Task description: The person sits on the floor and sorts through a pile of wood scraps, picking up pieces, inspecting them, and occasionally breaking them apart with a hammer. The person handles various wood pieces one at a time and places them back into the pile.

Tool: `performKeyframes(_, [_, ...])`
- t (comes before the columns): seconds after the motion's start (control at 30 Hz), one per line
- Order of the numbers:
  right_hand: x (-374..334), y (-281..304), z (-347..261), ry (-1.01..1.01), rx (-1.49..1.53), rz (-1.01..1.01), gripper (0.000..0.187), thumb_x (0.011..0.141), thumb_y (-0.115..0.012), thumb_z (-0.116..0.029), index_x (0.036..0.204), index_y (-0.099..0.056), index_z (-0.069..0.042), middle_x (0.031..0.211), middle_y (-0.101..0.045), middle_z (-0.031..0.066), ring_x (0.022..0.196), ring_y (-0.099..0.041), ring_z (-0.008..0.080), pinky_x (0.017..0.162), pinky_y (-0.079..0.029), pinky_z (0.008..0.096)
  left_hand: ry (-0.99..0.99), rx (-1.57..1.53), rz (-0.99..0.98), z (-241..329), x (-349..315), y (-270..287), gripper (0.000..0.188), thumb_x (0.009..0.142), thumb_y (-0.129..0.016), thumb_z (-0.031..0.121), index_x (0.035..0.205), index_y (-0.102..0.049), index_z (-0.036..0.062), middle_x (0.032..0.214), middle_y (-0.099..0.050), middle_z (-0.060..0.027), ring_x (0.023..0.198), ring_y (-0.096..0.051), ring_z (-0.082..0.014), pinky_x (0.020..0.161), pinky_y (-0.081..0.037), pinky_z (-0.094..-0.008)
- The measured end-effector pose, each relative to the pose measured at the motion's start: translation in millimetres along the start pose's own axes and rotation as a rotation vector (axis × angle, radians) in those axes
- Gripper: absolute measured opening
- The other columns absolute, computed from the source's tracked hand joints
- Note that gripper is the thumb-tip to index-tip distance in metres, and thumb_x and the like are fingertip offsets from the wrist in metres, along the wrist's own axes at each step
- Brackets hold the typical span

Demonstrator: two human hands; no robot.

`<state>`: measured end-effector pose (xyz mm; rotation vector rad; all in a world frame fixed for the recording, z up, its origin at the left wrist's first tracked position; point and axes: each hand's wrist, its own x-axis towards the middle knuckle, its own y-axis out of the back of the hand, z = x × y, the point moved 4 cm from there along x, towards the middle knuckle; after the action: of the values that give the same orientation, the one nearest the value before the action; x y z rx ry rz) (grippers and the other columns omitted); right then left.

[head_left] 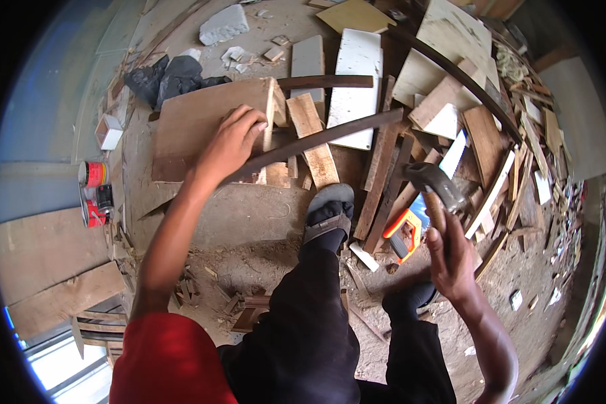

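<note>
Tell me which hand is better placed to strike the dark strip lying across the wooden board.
Right, probably. The right hand grips the hammer, raised near the dark strip. The left hand presses on the wooden board beside the strip, with no tool.

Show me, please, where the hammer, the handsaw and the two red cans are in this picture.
hammer (429,178): head view, on its metal head, above the right hand.
handsaw (405,232): head view, on its orange handle.
red cans (94,174): head view, on the upper can's side.

A dark brown strip (316,141) crosses pale tan board (202,124); saw handle (404,236) orange (black trim), cans (94,195) red.
</note>
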<state>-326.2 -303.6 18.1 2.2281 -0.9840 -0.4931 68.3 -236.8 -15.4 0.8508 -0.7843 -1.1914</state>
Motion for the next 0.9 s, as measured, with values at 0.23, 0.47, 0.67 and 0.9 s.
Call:
performKeyframes(0.23, [26, -100, -17, -0.169, 0.328, -0.186, 0.042, 0.102, -0.05, -0.03, 0.128, -0.046, 0.002, 0.074, -0.062, 0.0164, 0.065, -0.065, 0.0238, 0.059, -0.049, 0.038, -0.046, 0.002, 0.276, 3, -30, -17, 0.019, 0.096, -0.055, 0.017, 0.099, -0.063, 0.0001, 0.101, -0.061, -0.0132, 0.098, -0.058, -0.033, 0.087, -0.045, -0.0405])
performKeyframes(0.47, [18, -125, 4, -0.166, 0.486, -0.078, 0.042, 0.104, -0.045, -0.033, 0.129, -0.047, 0.002, 0.075, -0.049, -0.0007, 0.061, -0.045, 0.0071, 0.055, -0.04, 0.0251, -0.282, -0.054, 0.222, 18, -30, -17, 0.036, 0.079, -0.076, 0.031, 0.098, -0.064, 0.0024, 0.096, -0.063, -0.01, 0.091, -0.061, -0.0294, 0.08, -0.048, -0.0399])
performKeyframes(0.67, [21, -117, 14, -0.254, 0.47, -0.116, 0.043, 0.104, -0.046, -0.031, 0.129, -0.047, 0.004, 0.085, -0.059, 0.0078, 0.074, -0.057, 0.0155, 0.068, -0.047, 0.0308, -0.369, 0.038, 0.156, 16, -40, -17, 0.052, 0.065, -0.086, 0.041, 0.096, -0.066, 0.0048, 0.094, -0.064, -0.0076, 0.088, -0.061, -0.0253, 0.079, -0.047, -0.0385])
performKeyframes(0.9, [11, -120, 22, -0.159, 0.598, -0.048, 0.033, 0.105, -0.043, -0.034, 0.12, -0.048, -0.005, 0.074, -0.047, -0.0042, 0.052, -0.037, 0.0005, 0.044, -0.029, 0.0174, -0.08, 0.38, 0.163, 40, -47, -25, 0.022, 0.091, -0.063, 0.02, 0.106, -0.065, 0.0038, 0.107, -0.064, -0.0094, 0.1, -0.059, -0.0215, 0.09, -0.044, -0.0401])
